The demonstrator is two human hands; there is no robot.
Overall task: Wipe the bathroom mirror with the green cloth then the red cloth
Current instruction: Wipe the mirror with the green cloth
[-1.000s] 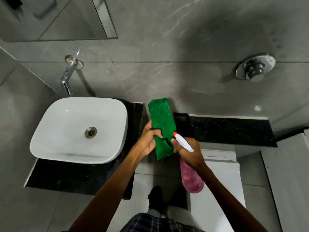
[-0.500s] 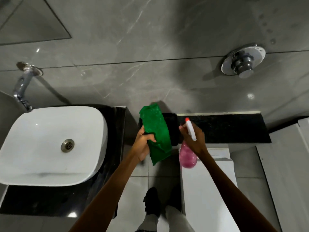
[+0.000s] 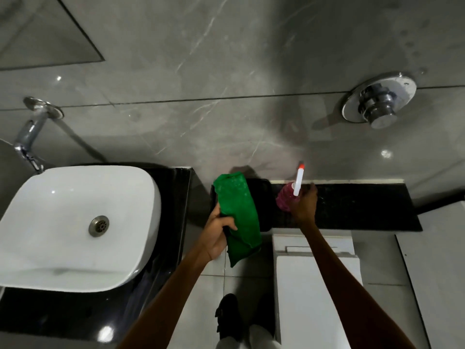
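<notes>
Honestly can't read a single word, number or logo anywhere here. The pink spray bottle (image 3: 285,199) at about 1 o'clock from centre has no label I can make out, the green cloth (image 3: 237,217) is plain, and the chrome flush button (image 3: 378,102) up around 2 o'clock shows no marking either.

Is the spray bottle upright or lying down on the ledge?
Upright: the spray bottle stands on the black ledge, nozzle on top, right hand around it.
</notes>
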